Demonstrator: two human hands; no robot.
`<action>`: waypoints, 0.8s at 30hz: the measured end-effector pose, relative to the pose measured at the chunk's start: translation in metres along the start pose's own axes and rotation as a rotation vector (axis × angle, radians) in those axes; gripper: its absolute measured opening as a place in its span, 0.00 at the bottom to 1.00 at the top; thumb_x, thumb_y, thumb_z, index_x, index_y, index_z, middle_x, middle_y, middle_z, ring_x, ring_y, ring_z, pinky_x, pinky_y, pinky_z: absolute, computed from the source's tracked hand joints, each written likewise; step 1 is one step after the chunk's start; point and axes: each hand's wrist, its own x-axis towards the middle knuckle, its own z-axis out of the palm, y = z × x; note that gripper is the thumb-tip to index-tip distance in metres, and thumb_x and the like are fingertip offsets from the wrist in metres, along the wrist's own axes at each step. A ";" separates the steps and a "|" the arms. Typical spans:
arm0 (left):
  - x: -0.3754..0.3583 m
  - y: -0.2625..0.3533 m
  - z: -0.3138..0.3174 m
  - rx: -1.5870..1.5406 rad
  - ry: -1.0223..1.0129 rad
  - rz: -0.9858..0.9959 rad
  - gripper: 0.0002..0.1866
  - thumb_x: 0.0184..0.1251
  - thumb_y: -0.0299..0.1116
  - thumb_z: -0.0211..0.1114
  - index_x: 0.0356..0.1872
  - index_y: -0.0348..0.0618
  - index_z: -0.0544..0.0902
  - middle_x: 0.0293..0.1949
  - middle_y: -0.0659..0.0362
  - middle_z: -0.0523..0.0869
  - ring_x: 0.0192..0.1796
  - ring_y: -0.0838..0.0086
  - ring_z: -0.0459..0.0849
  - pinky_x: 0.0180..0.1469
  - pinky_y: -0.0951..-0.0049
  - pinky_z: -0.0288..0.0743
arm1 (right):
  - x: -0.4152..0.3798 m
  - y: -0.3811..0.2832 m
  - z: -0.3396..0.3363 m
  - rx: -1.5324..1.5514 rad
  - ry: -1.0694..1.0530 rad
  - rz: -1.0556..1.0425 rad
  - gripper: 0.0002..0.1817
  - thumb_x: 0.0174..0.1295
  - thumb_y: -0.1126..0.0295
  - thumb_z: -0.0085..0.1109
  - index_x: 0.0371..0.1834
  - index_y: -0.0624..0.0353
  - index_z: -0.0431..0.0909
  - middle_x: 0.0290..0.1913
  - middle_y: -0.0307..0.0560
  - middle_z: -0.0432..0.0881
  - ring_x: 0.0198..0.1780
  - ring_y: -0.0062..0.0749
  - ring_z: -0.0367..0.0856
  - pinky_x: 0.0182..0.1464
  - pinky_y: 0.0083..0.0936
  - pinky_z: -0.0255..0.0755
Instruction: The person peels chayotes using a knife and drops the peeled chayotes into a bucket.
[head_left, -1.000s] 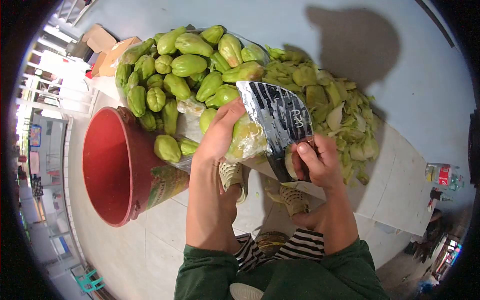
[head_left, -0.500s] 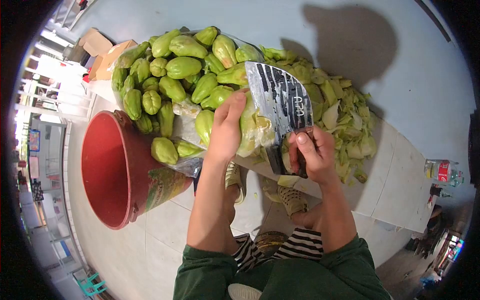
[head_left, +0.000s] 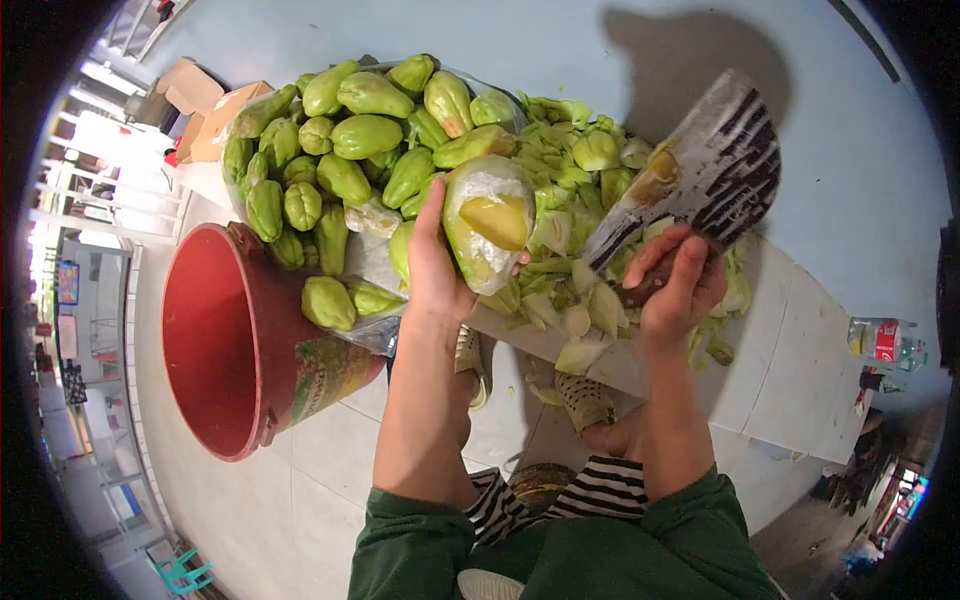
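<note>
My left hand (head_left: 435,275) is wrapped round a chayote (head_left: 465,205), held up in front of me. Its upper face is pared to pale, wet flesh with a yellowish cut patch. Over to the right, my right hand (head_left: 685,285) grips a broad cleaver (head_left: 715,165) by its brown handle. The blade points up and away, apart from the chayote, with a yellow-green scrap stuck to it. Behind my left hand lies a heap of whole green chayotes (head_left: 365,135) on a plastic bag (head_left: 370,250). Beneath the cleaver spreads a pile of pale green peelings (head_left: 590,300).
A large red bucket (head_left: 262,340) leans tipped at the left, its mouth toward the left. Further back is an open cardboard box (head_left: 228,115). A plastic bottle (head_left: 888,343) lies at the far right. My shoes (head_left: 588,400) are on the tiled floor below.
The cleaver has swung away from the chayote, up and to the right, and its blade has turned. My left hand has turned the chayote's pared face toward me.
</note>
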 end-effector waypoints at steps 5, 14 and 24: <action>0.001 0.000 -0.010 -0.093 -0.188 -0.029 0.32 0.75 0.58 0.43 0.59 0.37 0.74 0.44 0.46 0.85 0.32 0.54 0.87 0.25 0.60 0.84 | 0.013 0.020 -0.012 -0.804 -0.103 -0.130 0.14 0.71 0.62 0.57 0.37 0.63 0.76 0.20 0.45 0.78 0.19 0.33 0.76 0.25 0.30 0.69; -0.002 -0.003 -0.009 0.045 -0.202 0.110 0.34 0.55 0.35 0.65 0.64 0.40 0.67 0.49 0.47 0.80 0.39 0.59 0.85 0.29 0.60 0.84 | 0.007 0.005 -0.003 -0.745 -0.168 -0.099 0.13 0.67 0.63 0.62 0.35 0.63 0.76 0.22 0.52 0.77 0.21 0.42 0.74 0.27 0.32 0.69; -0.004 0.000 -0.007 0.087 -0.123 0.151 0.32 0.52 0.30 0.61 0.63 0.39 0.68 0.46 0.46 0.80 0.36 0.58 0.85 0.29 0.61 0.85 | -0.006 -0.002 0.007 -0.789 -0.429 -0.152 0.15 0.63 0.62 0.66 0.31 0.62 0.72 0.21 0.54 0.75 0.25 0.54 0.77 0.28 0.39 0.70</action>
